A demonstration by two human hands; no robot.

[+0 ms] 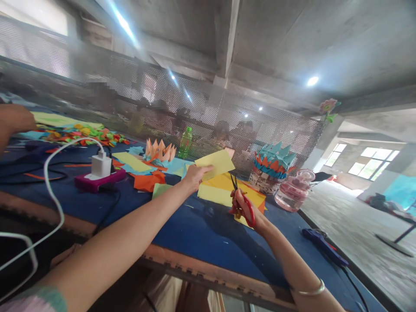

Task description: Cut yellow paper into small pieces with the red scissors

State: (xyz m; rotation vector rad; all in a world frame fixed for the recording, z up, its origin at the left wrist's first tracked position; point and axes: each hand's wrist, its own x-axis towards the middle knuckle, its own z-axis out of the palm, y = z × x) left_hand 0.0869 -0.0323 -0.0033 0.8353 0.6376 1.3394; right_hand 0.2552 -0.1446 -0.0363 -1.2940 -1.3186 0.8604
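Observation:
A rectangle of pale yellow paper [218, 164] is pinched in my left hand [195, 177], held above the table. My right hand [239, 206] grips red-handled scissors [248, 212], their dark blades pointing up beside the paper's lower right corner. Whether the blades touch the paper, I cannot tell. Below both hands lie yellow and orange paper sheets [216, 195] on the blue tabletop [195, 229]. Behind the scissors stands a container [264, 180] topped with pointed blue and orange folded paper.
Left of my arm sit a purple power strip [97, 180] with a white charger [101, 166] and cables. A green bottle [185, 143] and peach paper crown [160, 151] stand behind. Rightward are a pink jar [294, 190] and blue-handled tool [325, 247]. Another person's hand [16, 119] is far left.

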